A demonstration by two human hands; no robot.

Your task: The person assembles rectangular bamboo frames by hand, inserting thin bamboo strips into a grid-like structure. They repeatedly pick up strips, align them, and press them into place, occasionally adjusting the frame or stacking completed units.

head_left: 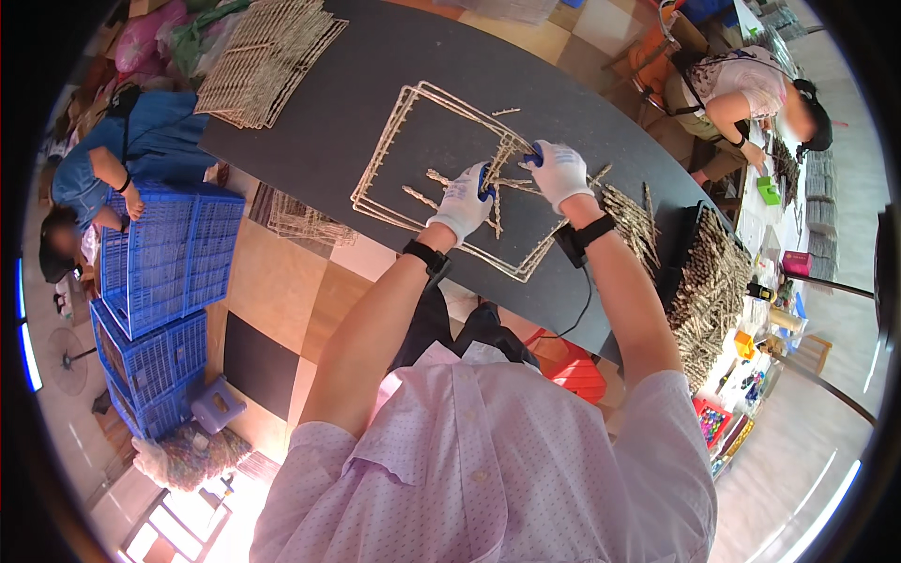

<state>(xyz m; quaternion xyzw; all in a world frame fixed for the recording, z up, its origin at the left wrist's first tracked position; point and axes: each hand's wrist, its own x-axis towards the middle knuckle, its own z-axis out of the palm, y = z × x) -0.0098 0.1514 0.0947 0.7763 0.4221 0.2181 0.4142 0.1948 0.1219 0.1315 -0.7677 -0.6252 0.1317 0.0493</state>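
Note:
Two thin rectangular frames [383, 143], wrapped in pale twisted cord, lie overlapping on the dark table. Inside and across them are several short twisted-cord strips [419, 196]. My left hand [464, 204], in a white glove with blue on its finger side, is closed around one of the strips over the frames' near part. To its right, my right hand [561, 175], gloved alike, is closed at the frame's right side, where strips [509, 150] bunch together. The fingertips of both hands are partly hidden, so exactly what the right one pinches is unclear.
A stack of woven cord panels [272, 61] lies at the table's far left. Loose strips [638, 225] and a dark bin heaped with more strips [709, 291] are at right. Blue crates [169, 258] stand left beside a person [131, 155]; another person [741, 94] works at right.

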